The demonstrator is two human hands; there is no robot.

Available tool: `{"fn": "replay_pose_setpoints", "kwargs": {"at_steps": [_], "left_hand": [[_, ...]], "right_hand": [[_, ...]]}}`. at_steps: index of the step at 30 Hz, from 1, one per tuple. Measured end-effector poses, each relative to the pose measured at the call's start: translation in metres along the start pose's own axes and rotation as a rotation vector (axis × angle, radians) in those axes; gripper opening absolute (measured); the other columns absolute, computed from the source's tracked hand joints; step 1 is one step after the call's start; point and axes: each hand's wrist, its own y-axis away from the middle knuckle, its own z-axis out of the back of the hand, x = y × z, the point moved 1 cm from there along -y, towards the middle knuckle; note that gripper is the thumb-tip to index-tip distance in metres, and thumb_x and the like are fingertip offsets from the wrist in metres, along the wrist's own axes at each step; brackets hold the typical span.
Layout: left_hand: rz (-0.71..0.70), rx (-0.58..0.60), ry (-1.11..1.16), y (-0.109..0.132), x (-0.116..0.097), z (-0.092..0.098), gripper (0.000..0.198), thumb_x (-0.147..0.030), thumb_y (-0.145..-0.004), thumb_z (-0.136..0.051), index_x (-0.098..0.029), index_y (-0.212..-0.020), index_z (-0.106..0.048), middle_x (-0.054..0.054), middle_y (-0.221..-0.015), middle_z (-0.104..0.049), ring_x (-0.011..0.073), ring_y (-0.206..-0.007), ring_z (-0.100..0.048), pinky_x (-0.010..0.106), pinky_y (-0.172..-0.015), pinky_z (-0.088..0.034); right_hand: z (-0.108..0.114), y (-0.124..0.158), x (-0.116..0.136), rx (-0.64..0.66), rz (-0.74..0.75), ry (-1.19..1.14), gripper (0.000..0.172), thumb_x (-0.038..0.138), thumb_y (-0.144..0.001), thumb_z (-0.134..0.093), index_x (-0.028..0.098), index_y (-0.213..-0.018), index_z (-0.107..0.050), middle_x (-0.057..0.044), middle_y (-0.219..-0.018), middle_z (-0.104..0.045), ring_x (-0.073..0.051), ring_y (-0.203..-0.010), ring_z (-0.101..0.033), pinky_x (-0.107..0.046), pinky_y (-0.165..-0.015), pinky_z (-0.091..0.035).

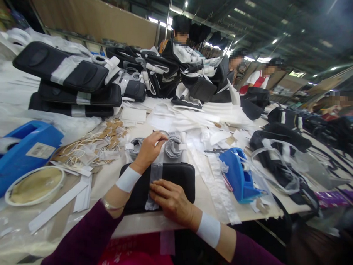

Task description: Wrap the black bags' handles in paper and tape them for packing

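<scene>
A flat black case lies on the table in front of me, with a clear plastic strip running across its middle. My left hand is at the far edge of the case, fingers pinched on the strip's upper end. My right hand lies on the near part of the case, fingers pressed down on the strip's lower end. Both wrists carry white bands. Grey coiled straps lie just beyond my left hand.
A blue tape dispenser stands to the right of the case, another blue dispenser at far left beside a round tape roll. Paper tags, white strips and stacked black cases cover the table. Several people work at the far end.
</scene>
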Motion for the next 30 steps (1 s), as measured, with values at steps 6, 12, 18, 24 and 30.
{"fn": "replay_pose_setpoints", "kwargs": {"at_steps": [6,12,18,24,30], "left_hand": [[-0.23,0.335,-0.127,0.089,-0.007,0.027,0.031,-0.014,-0.095,-0.039,-0.018,-0.115,-0.062,0.008,-0.125,-0.062,0.0171,-0.12,-0.055,0.034,-0.104,-0.045],[-0.344,0.433,-0.355,0.103,-0.002,0.026,0.043,-0.027,-0.094,-0.049,-0.019,-0.137,-0.048,0.011,-0.143,-0.049,0.0226,-0.134,-0.044,0.044,-0.114,-0.037],[-0.382,0.462,-0.385,0.104,-0.004,0.026,0.053,-0.034,-0.091,-0.055,-0.018,-0.141,-0.043,0.014,-0.148,-0.043,0.0263,-0.137,-0.039,0.047,-0.116,-0.033],[-0.426,0.443,-0.46,0.109,-0.01,0.025,0.055,-0.034,-0.091,-0.054,-0.014,-0.142,-0.041,0.017,-0.145,-0.043,0.029,-0.138,-0.035,0.048,-0.116,-0.032],[-0.438,0.434,-0.473,0.115,-0.014,0.026,0.052,-0.03,-0.092,-0.053,-0.013,-0.14,-0.043,0.016,-0.14,-0.049,0.0277,-0.135,-0.04,0.047,-0.116,-0.032]], "right_hand": [[-0.004,0.001,-0.006,0.014,-0.009,-0.046,0.028,0.006,-0.088,-0.047,0.015,-0.106,-0.067,-0.007,-0.121,-0.063,-0.021,-0.118,-0.054,-0.036,-0.101,-0.048],[0.013,0.019,0.014,-0.061,-0.114,-0.197,0.043,0.0,-0.083,-0.041,0.017,-0.117,-0.061,-0.01,-0.125,-0.061,-0.019,-0.122,-0.052,-0.039,-0.103,-0.048],[0.008,0.098,0.067,0.013,-0.274,0.003,0.068,-0.002,-0.072,-0.039,0.014,-0.138,-0.045,-0.016,-0.145,-0.043,-0.03,-0.138,-0.034,-0.057,-0.109,-0.039],[-0.013,0.095,0.073,-0.242,-0.259,0.068,0.03,0.005,-0.091,-0.046,0.017,-0.114,-0.062,-0.013,-0.118,-0.064,-0.025,-0.117,-0.055,-0.045,-0.092,-0.055],[-0.017,0.061,0.086,-0.346,-0.215,-0.07,0.019,0.006,-0.092,-0.049,0.015,-0.097,-0.065,-0.008,-0.094,-0.071,-0.019,-0.096,-0.064,-0.037,-0.085,-0.056]]}}
